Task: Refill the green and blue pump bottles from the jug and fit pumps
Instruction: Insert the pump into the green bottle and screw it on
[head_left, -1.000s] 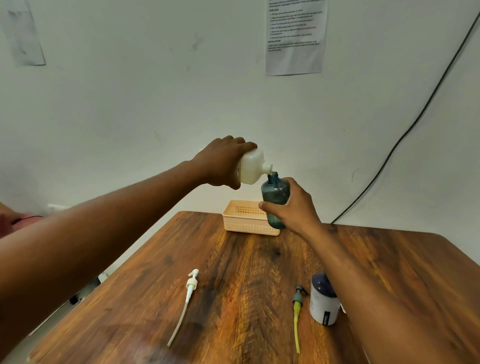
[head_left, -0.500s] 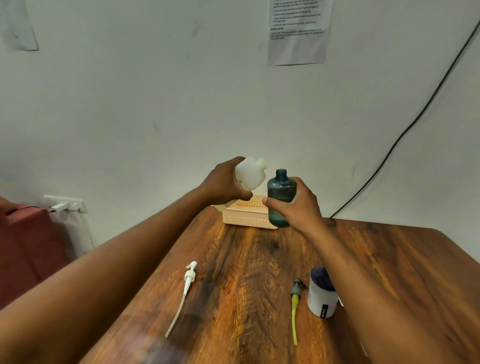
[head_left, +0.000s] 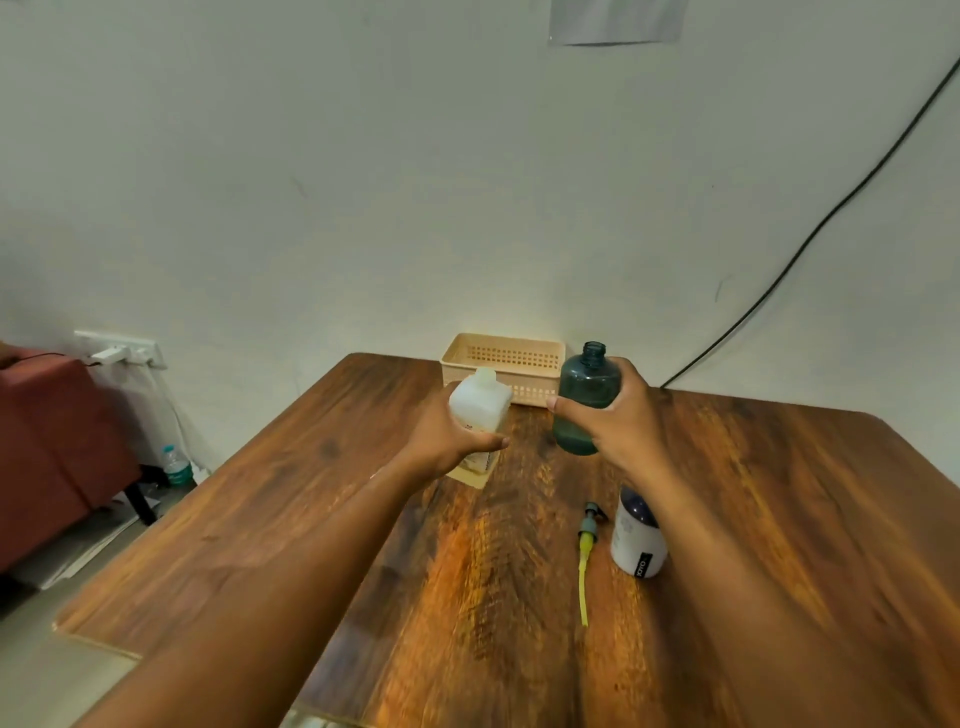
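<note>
Wooden table (head_left: 753, 519): dark grain, set against a pale wall.
Maroon seat (head_left: 47, 447): left of the table, on the floor.
Beige slotted basket (head_left: 501, 366): at the table's far edge, by the wall.
Green bottle (head_left: 589, 397): upright, neck open, no pump; right hand (head_left: 621, 426) wrapped round its body, in front of the basket's right end.
White jug (head_left: 478, 415): upright, just left of the green bottle; left hand (head_left: 447, 441) grips its side.
White-and-blue bottle (head_left: 638, 535): standing near the right forearm, partly hidden by it.
Green pump with yellow tube (head_left: 587, 556): lying flat, just left of that bottle.
</note>
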